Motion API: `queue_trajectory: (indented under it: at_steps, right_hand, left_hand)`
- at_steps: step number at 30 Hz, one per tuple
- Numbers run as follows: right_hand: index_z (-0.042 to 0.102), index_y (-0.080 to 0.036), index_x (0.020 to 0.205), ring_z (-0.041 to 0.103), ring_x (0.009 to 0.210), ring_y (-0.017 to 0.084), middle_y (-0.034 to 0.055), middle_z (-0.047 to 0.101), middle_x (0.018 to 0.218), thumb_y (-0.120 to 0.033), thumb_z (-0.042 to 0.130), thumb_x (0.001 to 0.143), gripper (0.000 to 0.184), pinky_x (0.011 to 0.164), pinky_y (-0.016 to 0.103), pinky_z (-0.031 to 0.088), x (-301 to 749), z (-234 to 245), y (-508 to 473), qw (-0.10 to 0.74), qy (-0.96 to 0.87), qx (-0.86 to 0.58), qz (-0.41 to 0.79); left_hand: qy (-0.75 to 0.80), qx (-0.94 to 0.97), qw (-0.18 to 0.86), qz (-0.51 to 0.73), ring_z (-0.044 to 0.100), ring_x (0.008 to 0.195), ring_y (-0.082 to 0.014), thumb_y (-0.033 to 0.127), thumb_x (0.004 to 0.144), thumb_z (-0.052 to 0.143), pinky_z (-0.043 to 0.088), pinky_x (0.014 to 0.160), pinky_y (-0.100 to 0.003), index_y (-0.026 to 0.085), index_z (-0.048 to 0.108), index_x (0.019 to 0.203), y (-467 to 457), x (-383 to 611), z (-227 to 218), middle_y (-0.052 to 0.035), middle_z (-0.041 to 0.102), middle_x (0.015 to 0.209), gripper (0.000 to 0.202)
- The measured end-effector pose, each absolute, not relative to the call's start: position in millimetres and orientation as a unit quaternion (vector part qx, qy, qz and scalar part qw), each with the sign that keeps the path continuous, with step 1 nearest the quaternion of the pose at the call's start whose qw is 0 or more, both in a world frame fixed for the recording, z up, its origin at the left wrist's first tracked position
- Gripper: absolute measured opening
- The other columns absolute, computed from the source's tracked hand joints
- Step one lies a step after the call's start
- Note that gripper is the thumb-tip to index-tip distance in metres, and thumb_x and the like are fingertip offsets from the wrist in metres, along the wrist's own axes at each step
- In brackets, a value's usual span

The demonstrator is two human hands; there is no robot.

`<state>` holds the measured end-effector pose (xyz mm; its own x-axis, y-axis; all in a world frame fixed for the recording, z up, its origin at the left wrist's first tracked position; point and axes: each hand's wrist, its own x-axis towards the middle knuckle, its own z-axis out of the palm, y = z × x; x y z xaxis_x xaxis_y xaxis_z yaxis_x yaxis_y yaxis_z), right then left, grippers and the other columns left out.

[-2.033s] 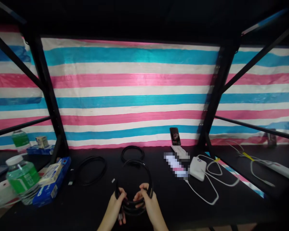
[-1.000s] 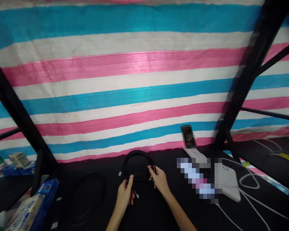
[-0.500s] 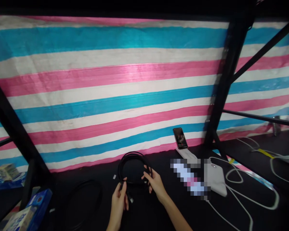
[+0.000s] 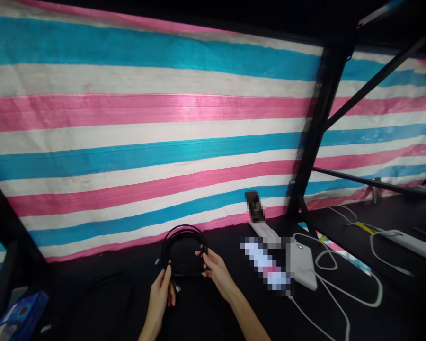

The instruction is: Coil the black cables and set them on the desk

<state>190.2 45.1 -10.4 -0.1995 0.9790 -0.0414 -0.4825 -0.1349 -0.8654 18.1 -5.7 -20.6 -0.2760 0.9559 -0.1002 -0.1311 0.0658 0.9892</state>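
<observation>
A black cable [image 4: 184, 229] is wound into a round coil of several loops, held above the dark tabletop. My left hand [image 4: 160, 290] pinches the coil's lower left side between thumb and fingers. On its right side, my right hand [image 4: 215, 269] has its fingers closed around the loops. A plug end with a light metal tip [image 4: 178, 287] hangs beside my left fingers. Another small light tip [image 4: 203, 273] shows by my right fingers. Left of my left hand, a second black cable coil [image 4: 108, 276] lies on the table, faint against the dark surface.
To the right are a blurred-out phone [image 4: 268, 267], a white power bank [image 4: 303, 266] with white cables, and another phone [image 4: 254, 207] on a stand. A blue box [image 4: 28, 310] sits lower left. Behind hangs a striped sheet [image 4: 145, 113], with a black frame post [image 4: 310, 137] at right.
My view has turned to the right, so the scene sits further left. Both hands still hold the cable coil in much the same way.
</observation>
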Motion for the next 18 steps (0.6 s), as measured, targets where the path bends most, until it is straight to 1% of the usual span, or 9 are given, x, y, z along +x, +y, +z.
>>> queue_trajectory:
  at_steps: [2, 5, 7, 9, 11, 12, 15, 16, 18]
  right_hand:
    - [0.066, -0.019, 0.103, 0.046, 0.053, 0.006, 0.0079, 0.067, 0.101, -0.041, 0.076, 0.061, 0.048, 0.040, 0.015, 0.043, 191.4, -13.0, 47.2, 0.539, -0.395, -0.348, 0.658]
    - [0.067, -0.018, 0.100, 0.046, 0.053, 0.007, 0.0082, 0.067, 0.100, -0.042, 0.074, 0.063, 0.045, 0.033, 0.013, 0.036, 193.8, -14.4, 49.3, 0.537, -0.432, -0.373, 0.621]
    - [0.067, -0.017, 0.100, 0.046, 0.053, 0.008, 0.0081, 0.067, 0.099, -0.041, 0.072, 0.064, 0.044, 0.031, 0.013, 0.032, 194.7, -14.1, 49.7, 0.538, -0.447, -0.387, 0.601]
    - [0.067, -0.017, 0.100, 0.049, 0.056, 0.009, 0.0081, 0.067, 0.098, -0.041, 0.071, 0.063, 0.044, 0.032, 0.014, 0.036, 194.4, -14.7, 50.0, 0.538, -0.449, -0.400, 0.590]
    - [0.066, -0.016, 0.101, 0.052, 0.058, 0.011, 0.0089, 0.066, 0.098, -0.042, 0.071, 0.062, 0.047, 0.033, 0.017, 0.041, 193.3, -17.8, 50.7, 0.535, -0.456, -0.418, 0.576]
    - [0.066, -0.015, 0.101, 0.053, 0.057, 0.012, 0.0095, 0.065, 0.097, -0.043, 0.071, 0.061, 0.049, 0.032, 0.018, 0.041, 192.8, -20.5, 51.4, 0.532, -0.463, -0.430, 0.563]
    - [0.065, -0.012, 0.106, 0.048, 0.046, 0.008, 0.0112, 0.062, 0.098, -0.044, 0.069, 0.060, 0.055, 0.027, 0.018, 0.033, 193.9, -31.8, 55.4, 0.536, -0.500, -0.470, 0.493]
    - [0.065, -0.012, 0.106, 0.045, 0.043, 0.006, 0.0114, 0.061, 0.098, -0.043, 0.068, 0.061, 0.056, 0.027, 0.018, 0.030, 195.3, -35.9, 57.2, 0.542, -0.513, -0.478, 0.463]
    - [0.064, -0.011, 0.108, 0.041, 0.041, 0.004, 0.0113, 0.060, 0.098, -0.042, 0.066, 0.063, 0.054, 0.029, 0.019, 0.030, 199.2, -42.7, 60.6, 0.558, -0.531, -0.489, 0.410]
  left_hand:
    - [0.555, 0.386, 0.477, 0.562, 0.041, 0.026, -0.0105, 0.071, 0.058, 0.056, 0.025, 0.029, -0.018, 0.012, 0.055, 0.097, -4.7, 18.0, -22.1, 0.0084, 0.043, 0.032, 0.071]
    - [0.548, 0.413, 0.479, 0.547, 0.044, 0.028, -0.0105, 0.069, 0.061, 0.054, 0.026, 0.029, -0.019, 0.014, 0.055, 0.073, -3.3, 16.6, -24.5, 0.0051, 0.046, 0.034, 0.056]
    - [0.549, 0.423, 0.476, 0.541, 0.047, 0.030, -0.0110, 0.069, 0.061, 0.054, 0.028, 0.029, -0.019, 0.014, 0.054, 0.065, -2.3, 14.9, -25.7, 0.0024, 0.050, 0.039, 0.055]
    - [0.557, 0.424, 0.468, 0.539, 0.049, 0.032, -0.0120, 0.070, 0.059, 0.055, 0.031, 0.030, -0.021, 0.013, 0.058, 0.071, -1.5, 13.5, -27.0, 0.0009, 0.054, 0.044, 0.058]
    - [0.570, 0.423, 0.453, 0.539, 0.049, 0.033, -0.0125, 0.071, 0.057, 0.055, 0.034, 0.032, -0.022, 0.011, 0.062, 0.084, -1.2, 12.9, -28.7, 0.0007, 0.056, 0.046, 0.066]
    - [0.578, 0.424, 0.442, 0.539, 0.049, 0.033, -0.0127, 0.072, 0.056, 0.055, 0.035, 0.032, -0.023, 0.011, 0.063, 0.089, -1.2, 12.8, -29.8, 0.0010, 0.055, 0.046, 0.070]
    - [0.610, 0.426, 0.399, 0.536, 0.046, 0.034, -0.0133, 0.074, 0.055, 0.053, 0.035, 0.034, -0.026, 0.007, 0.063, 0.096, -2.4, 11.2, -32.1, 0.0015, 0.053, 0.045, 0.080]
    - [0.623, 0.426, 0.379, 0.536, 0.046, 0.035, -0.0136, 0.074, 0.055, 0.052, 0.035, 0.036, -0.026, 0.007, 0.063, 0.096, -3.4, 9.7, -32.1, 0.0013, 0.052, 0.045, 0.079]
    - [0.651, 0.422, 0.329, 0.539, 0.049, 0.042, -0.0155, 0.071, 0.059, 0.051, 0.038, 0.043, -0.029, 0.008, 0.063, 0.095, -6.6, 4.7, -30.0, 0.0006, 0.053, 0.048, 0.072]
